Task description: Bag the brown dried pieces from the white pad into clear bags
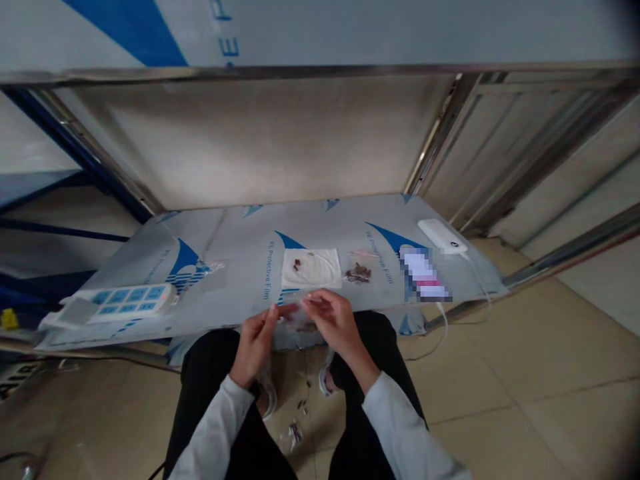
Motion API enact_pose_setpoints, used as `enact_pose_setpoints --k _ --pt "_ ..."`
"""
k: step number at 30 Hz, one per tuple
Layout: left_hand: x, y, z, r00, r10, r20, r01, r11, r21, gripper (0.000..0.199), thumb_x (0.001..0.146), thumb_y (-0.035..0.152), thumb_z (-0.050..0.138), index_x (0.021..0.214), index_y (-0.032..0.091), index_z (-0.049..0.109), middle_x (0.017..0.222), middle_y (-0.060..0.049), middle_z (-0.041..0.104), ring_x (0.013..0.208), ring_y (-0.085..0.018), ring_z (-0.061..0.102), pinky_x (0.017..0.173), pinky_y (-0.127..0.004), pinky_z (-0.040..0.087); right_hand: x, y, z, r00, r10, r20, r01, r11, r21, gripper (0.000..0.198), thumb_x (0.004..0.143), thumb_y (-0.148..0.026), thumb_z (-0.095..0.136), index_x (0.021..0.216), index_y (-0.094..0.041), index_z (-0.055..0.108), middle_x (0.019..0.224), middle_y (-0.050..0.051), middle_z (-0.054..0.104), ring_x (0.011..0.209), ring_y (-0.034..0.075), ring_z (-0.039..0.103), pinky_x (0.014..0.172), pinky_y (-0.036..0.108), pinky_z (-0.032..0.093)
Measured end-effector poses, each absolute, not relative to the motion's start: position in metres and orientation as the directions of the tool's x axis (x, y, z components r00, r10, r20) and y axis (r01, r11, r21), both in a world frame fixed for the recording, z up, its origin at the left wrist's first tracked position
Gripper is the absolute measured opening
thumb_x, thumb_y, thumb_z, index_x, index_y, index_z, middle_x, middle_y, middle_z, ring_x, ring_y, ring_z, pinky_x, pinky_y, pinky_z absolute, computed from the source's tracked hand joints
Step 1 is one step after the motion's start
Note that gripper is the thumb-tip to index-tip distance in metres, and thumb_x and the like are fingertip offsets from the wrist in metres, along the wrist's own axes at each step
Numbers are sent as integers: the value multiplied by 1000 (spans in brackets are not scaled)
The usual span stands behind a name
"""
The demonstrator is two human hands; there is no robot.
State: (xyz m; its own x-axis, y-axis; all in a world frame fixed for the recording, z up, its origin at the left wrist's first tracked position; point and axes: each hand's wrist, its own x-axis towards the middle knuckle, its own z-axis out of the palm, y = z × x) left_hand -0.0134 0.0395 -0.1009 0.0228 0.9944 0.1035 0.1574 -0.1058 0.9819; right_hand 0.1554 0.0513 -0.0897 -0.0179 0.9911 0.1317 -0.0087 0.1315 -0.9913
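My left hand [257, 340] and my right hand [336, 322] come together just over the table's front edge, fingertips pinched. Something thin and see-through shows faintly between them, too blurred to name. Right beyond the fingers lies a white cloth or paper sheet [320, 273]. On it rest a few small dark-red pieces [297, 265] and a pale thin loop, perhaps a string. A clear plastic bag with small brown pieces [359, 272] lies to the right of the sheet.
A white power strip [133, 301] lies at the left of the film-covered table [235, 240]. At the right are a blurred-out phone [425, 275] and a white power bank [441, 236] with a cable. A shelf [350, 33] overhangs. Small dark bits and a clear bag [293, 437] lie on the floor.
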Motion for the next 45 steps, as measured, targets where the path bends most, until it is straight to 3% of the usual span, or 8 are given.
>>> enact_pose_setpoints --k 4,8,13,21,30,34,39,45 --pt "-61 74 -110 -152 973 172 397 -99 912 49 86 56 45 88 16 74 98 -10 74 84 -22 66 81 -33 49 204 98 -77 105 992 63 -118 75 -990 33 70 -46 71 83 -16 66 67 2 68 53 14 61 49 24 48" --pt "-110 112 -132 -445 885 138 740 276 614 39 83 42 51 107 14 66 103 -11 71 90 -25 66 85 -36 48 264 147 -89 257 966 -35 152 -76 -985 31 73 -37 67 93 -13 65 71 7 70 56 18 65 54 28 50" --pt "-141 139 -142 -594 776 211 767 468 439 48 80 38 57 117 8 57 119 -22 61 117 -33 54 97 -43 40 293 180 -127 266 949 171 806 -122 -579 39 80 -24 59 115 -7 59 85 18 71 84 32 66 74 41 49" --pt "-145 154 -130 -617 756 220 765 510 394 30 76 35 64 96 13 67 109 -19 63 108 -34 58 91 -44 41 279 159 -113 282 834 475 911 -79 -404 56 82 -38 56 126 -6 49 116 26 55 107 38 50 83 46 41" --pt "-76 143 -111 -336 849 408 840 74 537 26 78 42 63 93 21 65 105 -7 65 107 -24 57 94 -39 40 193 145 -95 8 811 586 531 493 -689 27 86 -24 50 109 -15 60 97 11 67 85 21 61 77 35 49" --pt "-39 142 -106 -90 927 364 740 -182 648 23 73 41 68 85 21 64 89 -2 70 85 -17 65 78 -30 47 170 159 -81 -193 881 433 461 471 -752 29 85 -25 58 111 -15 65 110 12 69 87 19 65 76 30 51" --pt "-24 150 -107 80 929 361 468 -355 810 23 71 39 69 79 19 63 81 -3 69 77 -17 64 75 -31 48 181 167 -64 -496 834 240 464 489 -739 16 79 -25 68 92 -19 75 88 5 76 77 16 69 72 25 51" --pt "-13 136 -106 -26 873 488 626 -366 688 28 69 28 70 93 19 59 97 -6 65 91 -20 61 80 -34 46 186 161 -76 -447 864 231 420 431 -799 14 81 -18 62 85 -17 76 77 4 75 64 15 68 62 24 51"
